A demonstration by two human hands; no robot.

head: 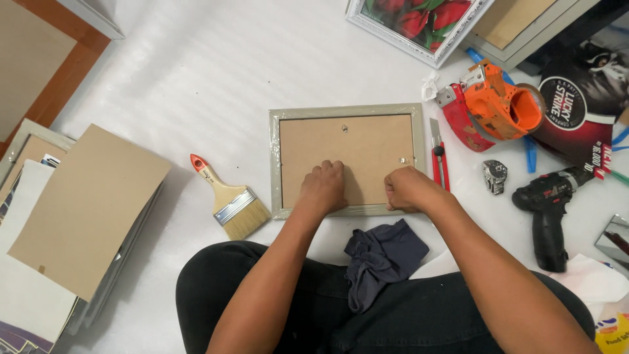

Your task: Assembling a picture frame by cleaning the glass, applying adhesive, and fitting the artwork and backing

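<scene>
A small grey picture frame (347, 159) lies face down on the white sheet (216, 72) just in front of my knees, its brown backing board (341, 147) uppermost. My left hand (323, 187) is closed into a loose fist, knuckles pressing on the lower middle of the board; my right hand (407, 189) is likewise curled shut at the lower right corner, over the frame's bottom rail, and I cannot tell whether it pinches a small tab or merely pushes. I judge the step in hand to be seating the board in its rebate: I press flat and evenly, keeping one hand as an anchor while the other works along the edge, so the board does not tilt or spring out, and I avoid heavy force over the middle, where glass may lie beneath. A red utility knife (438, 160) lies just beside the frame's right rail, a paintbrush (230, 198) near its left, and a dark cloth (382, 257) rests on my lap. An orange tape dispenser (498, 105) and a black cordless drill (547, 213) lie further right.
</scene>
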